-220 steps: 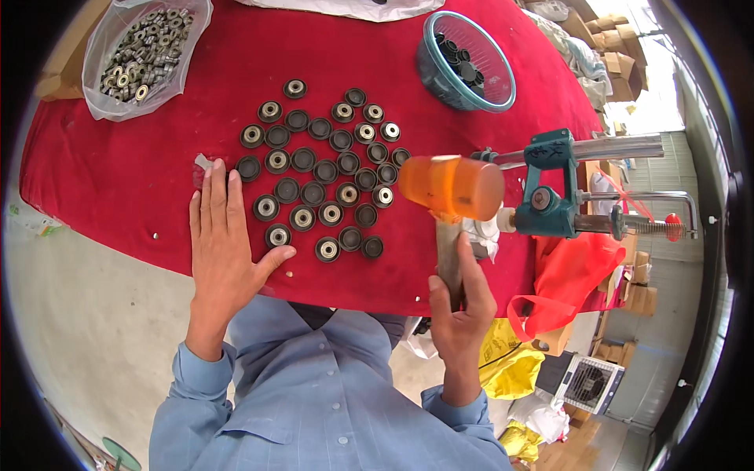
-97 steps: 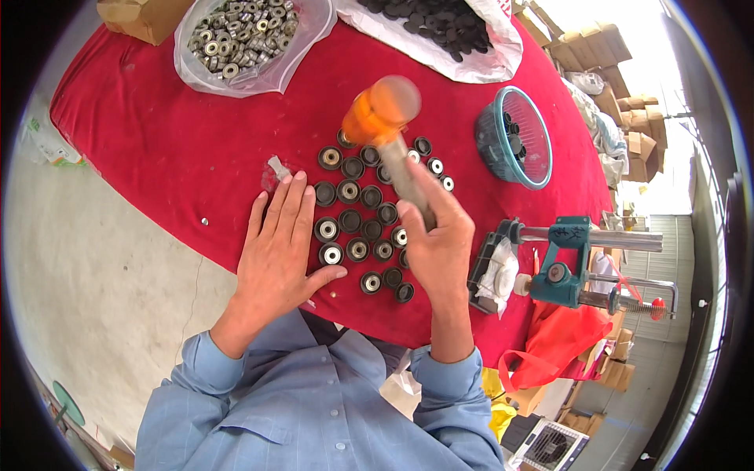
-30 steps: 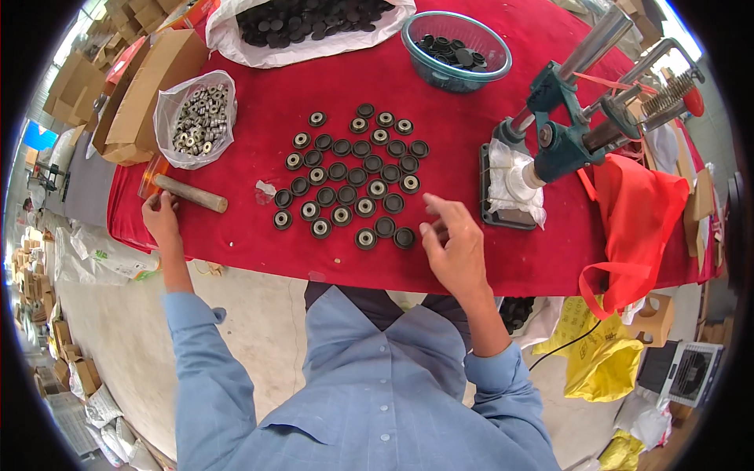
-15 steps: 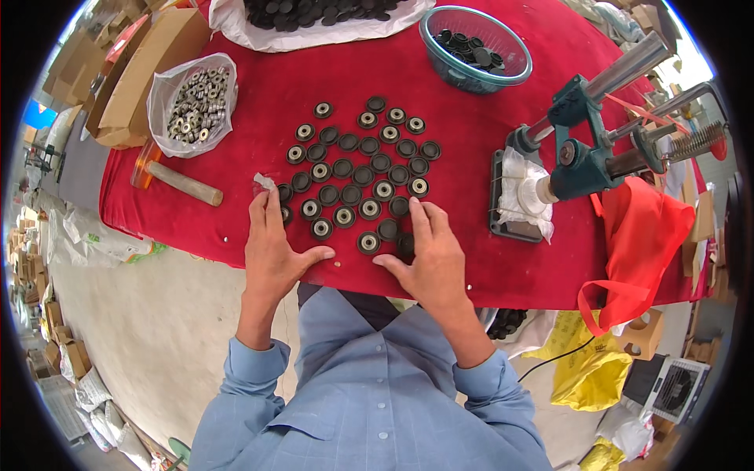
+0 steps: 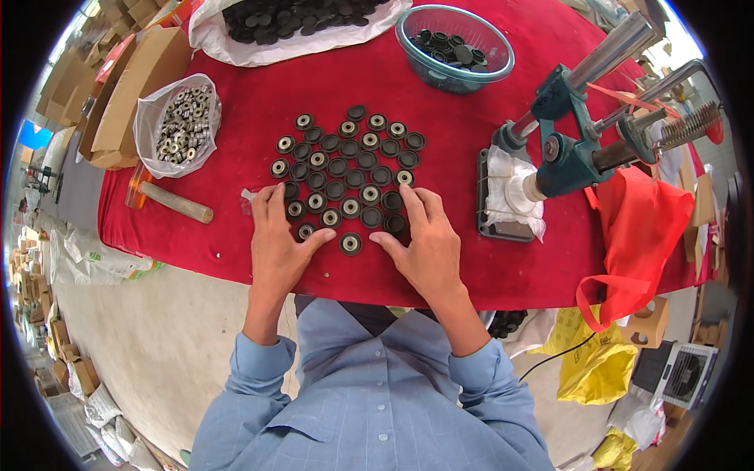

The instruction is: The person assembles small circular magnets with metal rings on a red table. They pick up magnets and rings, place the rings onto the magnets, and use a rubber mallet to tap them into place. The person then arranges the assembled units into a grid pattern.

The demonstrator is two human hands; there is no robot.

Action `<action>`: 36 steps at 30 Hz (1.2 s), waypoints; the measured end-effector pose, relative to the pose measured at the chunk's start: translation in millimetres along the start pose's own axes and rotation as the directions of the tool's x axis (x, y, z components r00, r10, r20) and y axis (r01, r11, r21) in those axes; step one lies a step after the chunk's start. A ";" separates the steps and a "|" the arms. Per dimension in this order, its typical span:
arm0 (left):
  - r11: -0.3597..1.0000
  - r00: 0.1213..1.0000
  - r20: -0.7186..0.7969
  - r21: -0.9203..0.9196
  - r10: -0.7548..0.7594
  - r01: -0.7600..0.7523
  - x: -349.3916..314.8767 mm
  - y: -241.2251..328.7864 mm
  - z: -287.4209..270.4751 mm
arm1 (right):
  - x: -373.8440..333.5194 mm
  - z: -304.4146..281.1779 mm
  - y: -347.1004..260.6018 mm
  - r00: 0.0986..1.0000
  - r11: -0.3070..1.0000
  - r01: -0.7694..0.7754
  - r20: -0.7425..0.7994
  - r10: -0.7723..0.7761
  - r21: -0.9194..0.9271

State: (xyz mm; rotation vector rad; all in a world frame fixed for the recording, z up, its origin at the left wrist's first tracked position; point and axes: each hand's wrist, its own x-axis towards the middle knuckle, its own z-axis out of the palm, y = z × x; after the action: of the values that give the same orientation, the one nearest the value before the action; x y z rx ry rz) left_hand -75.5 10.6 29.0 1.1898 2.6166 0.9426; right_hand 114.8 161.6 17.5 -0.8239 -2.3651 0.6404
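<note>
A loose cluster of round black plastic caps [image 5: 337,167] lies on the red cloth before me. Several of them hold a metal bearing [image 5: 350,243] in the middle; others show only a black face. My left hand [image 5: 276,247] rests at the cluster's near left edge, fingers stretched forward, thumb pointing inward. Opposite it, my right hand [image 5: 430,251] lies along the near right edge, its fingers stretched out and fingertips by the outer caps. Both hands are open and frame the near part of the cluster, grasping nothing.
At left are a bag of metal bearings [image 5: 188,125], a wooden-handled mallet [image 5: 177,202] and a cardboard box [image 5: 141,98]. A white sack [image 5: 208,31] and teal bowl [image 5: 457,81] hold black pieces at the back. A green hand press [image 5: 565,169] stands right, beside a red bag [image 5: 636,235].
The view has shifted, so the table's things appear farther left. Relative to the cloth, my hands have moved forward and right along the caps, and some near caps sit closer together.
</note>
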 end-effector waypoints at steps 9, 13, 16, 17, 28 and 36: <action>0.991 0.999 -0.013 -0.122 0.046 -0.047 -32.0 6.4 4.6 | -29.7 14.1 -30.2 0.992 0.991 0.115 0.046 -0.118 0.063; 0.980 0.992 -0.079 -0.167 0.096 -0.108 -19.9 6.5 15.9 | -16.7 26.2 -33.8 0.990 0.993 0.120 0.069 -0.121 0.022; 0.974 0.992 -0.101 -0.204 0.080 -0.099 -14.7 12.9 9.2 | -6.2 14.8 -27.3 0.996 0.991 0.092 -0.020 -0.090 0.096; 0.973 0.993 -0.093 -0.212 0.067 -0.086 -14.6 13.9 4.7 | -3.1 7.8 -22.0 0.995 0.987 0.088 -0.058 -0.081 0.132; 0.952 0.959 -0.016 -0.123 0.281 -0.281 16.1 32.0 15.2 | -7.1 -3.2 -0.9 0.995 0.978 -0.105 0.019 0.103 0.179; 0.936 0.937 0.033 -0.061 0.349 -0.347 24.3 32.0 34.1 | -12.4 -17.1 2.6 0.993 0.958 -0.118 0.059 0.106 0.260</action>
State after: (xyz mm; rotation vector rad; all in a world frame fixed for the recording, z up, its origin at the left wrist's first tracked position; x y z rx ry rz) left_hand -59.8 60.6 24.0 1.6754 2.3727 1.0204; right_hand 134.8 159.4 24.3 -0.8347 -2.2188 1.0050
